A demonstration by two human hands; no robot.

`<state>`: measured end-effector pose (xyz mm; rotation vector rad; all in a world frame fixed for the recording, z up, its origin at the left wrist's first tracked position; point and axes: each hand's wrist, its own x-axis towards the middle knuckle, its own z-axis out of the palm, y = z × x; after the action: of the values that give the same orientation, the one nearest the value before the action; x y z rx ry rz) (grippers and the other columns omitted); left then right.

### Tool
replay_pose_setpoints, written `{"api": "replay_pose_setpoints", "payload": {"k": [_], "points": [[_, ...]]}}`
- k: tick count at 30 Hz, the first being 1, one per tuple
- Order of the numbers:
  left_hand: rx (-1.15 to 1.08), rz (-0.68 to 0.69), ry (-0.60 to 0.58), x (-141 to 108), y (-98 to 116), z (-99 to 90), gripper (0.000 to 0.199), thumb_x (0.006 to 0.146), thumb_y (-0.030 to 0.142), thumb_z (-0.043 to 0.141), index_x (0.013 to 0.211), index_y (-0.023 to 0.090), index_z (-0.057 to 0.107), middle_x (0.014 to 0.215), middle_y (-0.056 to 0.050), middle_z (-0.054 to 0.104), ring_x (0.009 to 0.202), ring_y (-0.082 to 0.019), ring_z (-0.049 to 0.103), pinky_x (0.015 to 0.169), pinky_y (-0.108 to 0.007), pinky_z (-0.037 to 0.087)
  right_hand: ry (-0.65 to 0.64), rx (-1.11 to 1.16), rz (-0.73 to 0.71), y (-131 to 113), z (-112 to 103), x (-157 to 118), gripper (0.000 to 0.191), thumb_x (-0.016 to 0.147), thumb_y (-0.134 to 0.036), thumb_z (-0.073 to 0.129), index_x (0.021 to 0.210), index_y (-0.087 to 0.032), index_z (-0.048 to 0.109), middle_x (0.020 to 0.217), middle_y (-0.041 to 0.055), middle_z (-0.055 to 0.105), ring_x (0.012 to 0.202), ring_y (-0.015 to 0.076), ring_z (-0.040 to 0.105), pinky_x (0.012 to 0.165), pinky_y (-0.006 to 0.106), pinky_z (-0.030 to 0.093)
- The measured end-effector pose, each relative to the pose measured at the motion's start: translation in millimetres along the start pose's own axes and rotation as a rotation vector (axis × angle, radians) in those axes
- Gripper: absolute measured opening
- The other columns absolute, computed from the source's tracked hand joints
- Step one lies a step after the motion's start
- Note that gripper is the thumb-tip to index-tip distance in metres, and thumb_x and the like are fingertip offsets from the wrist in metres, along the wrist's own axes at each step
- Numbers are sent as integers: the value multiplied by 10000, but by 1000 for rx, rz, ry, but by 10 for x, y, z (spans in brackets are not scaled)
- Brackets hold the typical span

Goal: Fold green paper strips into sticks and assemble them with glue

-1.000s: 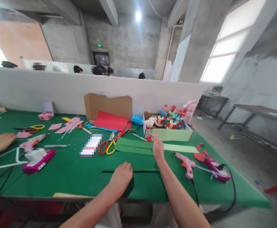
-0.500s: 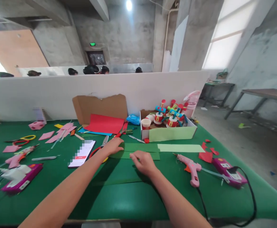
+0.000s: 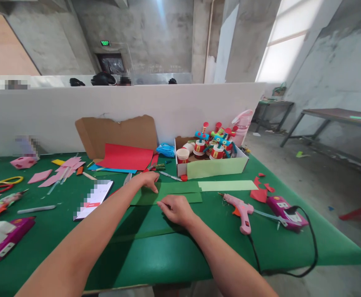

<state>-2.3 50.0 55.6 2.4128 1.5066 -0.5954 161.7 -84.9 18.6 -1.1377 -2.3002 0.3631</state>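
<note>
Two dark green paper strips (image 3: 183,188) lie lengthwise on the green tabletop, one overlapping the other. My left hand (image 3: 148,180) rests on their left end, its thumb pointing down and apart from the bent fingers. At the near edge, my right hand (image 3: 177,209) is closed, thumb and forefinger together on the lower strip; the exact contact is partly hidden. A light green paper strip (image 3: 226,185) extends from the right end of the dark ones. Scissors (image 3: 127,179) are partly covered by my left forearm.
A pink glue gun (image 3: 241,208) and a purple power strip (image 3: 287,213) with a black cable lie on the right. Behind is a box (image 3: 214,168) of cup figures (image 3: 217,152). A phone (image 3: 95,200), red paper (image 3: 127,156) and pink scraps (image 3: 40,176) are on the left.
The view has shifted so that the table items sit further left and slightly higher. Both hands stay at the green strips, with the left fingers a little more bent.
</note>
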Motion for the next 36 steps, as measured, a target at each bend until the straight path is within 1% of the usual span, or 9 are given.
{"api": "replay_pose_setpoints", "payload": {"k": [3,7,9,13,17,21,25,29,36], "points": [[-36,22,2,-6,-10,34,438,517,439,755,850,201,599,870,-25,665,719,-178,568,561,-230,380,-2,0,6,-3,0,2,344,936,-330,456,682,-179,632,677,20,638,647,116,540,557,246,247],[-50,98,-67,-77,-4,23,410,532,553,706,656,190,561,635,18,577,601,-155,502,527,-239,333,-17,40,-39,-25,6,-16,326,923,-326,479,674,-179,629,658,13,633,624,110,525,555,240,253],[-56,148,-27,-168,-32,-44,398,549,552,691,640,186,563,619,20,570,602,-156,501,536,-242,332,-42,74,-77,-44,16,-26,319,917,-323,488,665,-181,623,652,6,631,619,107,521,555,234,264],[-174,250,84,-468,-145,-368,294,639,430,654,803,186,635,807,-2,666,735,-167,569,631,-228,388,-84,118,-123,-78,38,-25,310,913,-310,490,660,-184,616,669,1,643,648,107,541,561,220,289],[-283,235,113,-675,-99,-773,297,745,434,571,915,202,649,901,3,696,777,-151,602,677,-208,414,-81,117,-118,-92,58,-13,304,910,-308,497,663,-183,623,683,5,655,669,109,566,568,212,311],[-236,292,237,-481,317,-961,316,803,432,510,931,185,659,882,-1,687,771,-154,601,682,-210,416,-111,96,-100,-80,98,-16,294,907,-329,507,687,-193,646,687,-2,670,678,113,592,568,207,323],[-73,395,385,-22,953,-959,301,812,401,538,940,162,670,896,-34,685,805,-177,599,705,-230,421,-162,44,-47,-53,136,-24,269,892,-357,527,721,-210,674,699,-7,690,693,131,611,543,216,320],[-30,432,413,405,1484,-960,247,811,331,572,924,141,683,924,-69,699,852,-197,619,713,-238,436,-178,61,-34,-48,131,-18,243,893,-351,522,752,-224,674,719,-22,697,686,122,608,534,217,319],[18,366,367,851,1883,-988,257,797,319,616,959,131,683,1004,-109,699,913,-233,645,725,-264,471,-223,-1,-1,-51,161,20,228,862,-371,525,776,-224,677,766,-3,715,693,159,617,516,248,299]]}}
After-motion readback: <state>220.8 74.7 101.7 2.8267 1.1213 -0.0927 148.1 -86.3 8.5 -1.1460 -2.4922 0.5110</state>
